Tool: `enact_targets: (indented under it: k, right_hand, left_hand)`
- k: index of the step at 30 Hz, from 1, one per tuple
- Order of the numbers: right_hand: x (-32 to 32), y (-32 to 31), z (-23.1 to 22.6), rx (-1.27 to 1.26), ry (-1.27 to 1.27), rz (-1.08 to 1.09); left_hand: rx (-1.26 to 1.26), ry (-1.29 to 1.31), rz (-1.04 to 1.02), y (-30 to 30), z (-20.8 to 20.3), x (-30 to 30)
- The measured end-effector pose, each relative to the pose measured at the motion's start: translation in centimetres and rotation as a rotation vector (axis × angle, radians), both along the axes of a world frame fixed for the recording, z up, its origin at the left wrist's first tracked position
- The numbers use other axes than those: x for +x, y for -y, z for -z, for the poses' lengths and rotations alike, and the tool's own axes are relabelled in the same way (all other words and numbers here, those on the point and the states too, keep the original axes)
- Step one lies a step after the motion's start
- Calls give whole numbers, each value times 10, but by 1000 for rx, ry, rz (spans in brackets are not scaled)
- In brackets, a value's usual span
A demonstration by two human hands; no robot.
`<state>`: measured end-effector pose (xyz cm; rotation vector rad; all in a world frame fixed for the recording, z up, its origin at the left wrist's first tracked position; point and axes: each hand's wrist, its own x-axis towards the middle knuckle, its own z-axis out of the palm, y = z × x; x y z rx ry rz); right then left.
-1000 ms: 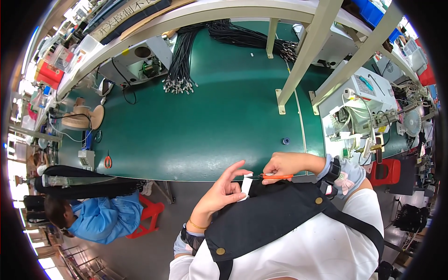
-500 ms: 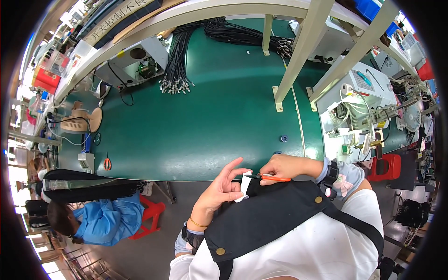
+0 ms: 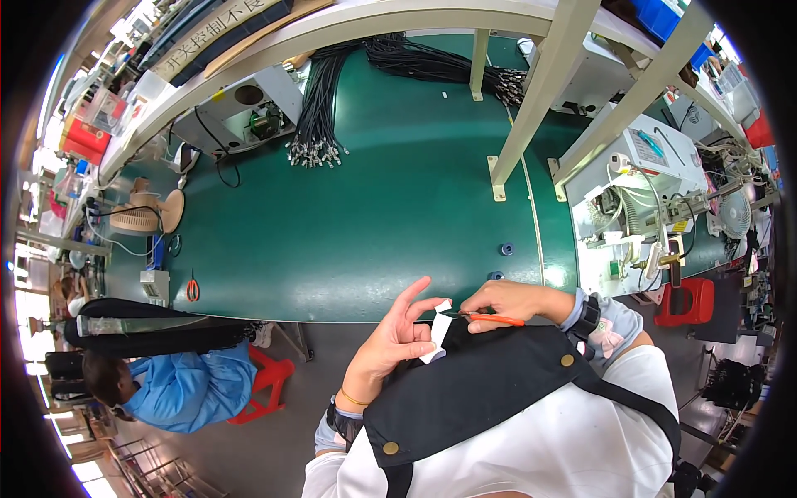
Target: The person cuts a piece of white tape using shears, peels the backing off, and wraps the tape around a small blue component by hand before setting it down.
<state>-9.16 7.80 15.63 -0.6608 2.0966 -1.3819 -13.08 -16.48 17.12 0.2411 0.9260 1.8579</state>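
Just past the table's near edge, in front of my black apron, my left hand pinches a narrow white strip between thumb and fingers, index finger raised. The strip looks like paper or tape and is bent at its upper end. My right hand is closed around an orange-handled hand tool, probably small snips. Its dark tip points left and lies at or very near the strip's upper part; I cannot tell whether they touch. Two small dark blue ring-shaped parts, one a spool-like piece, lie beyond my right hand.
The green tabletop carries bundled black cables at the back. Posts of a shelf stand right of centre, beside a machine. A beige fan and another orange-handled tool are left. A person in blue sits at lower left.
Both hands keep their grips and stay nearly in place. The strip's upper end has shifted slightly beside the tool tip. The view has moved a little, showing more of the nearer blue part.
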Motion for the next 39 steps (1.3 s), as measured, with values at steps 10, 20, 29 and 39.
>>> enact_targets:
  k: [10,20,29,39]
  right_hand:
    - [-8,6,-14,141,20,-44]
    - [-3,7,-5,283,-92,-15]
    - [8,45,9,-548,582,719]
    - [3,68,13,-610,262,933]
  left_hand:
    - [-52,-66,50,-2,-3,0]
    - [-72,-122,-58,6,-5,2]
    - [-185,-376,-292,-4,-1,11]
    - [-393,-567,-289,-6,24,7]
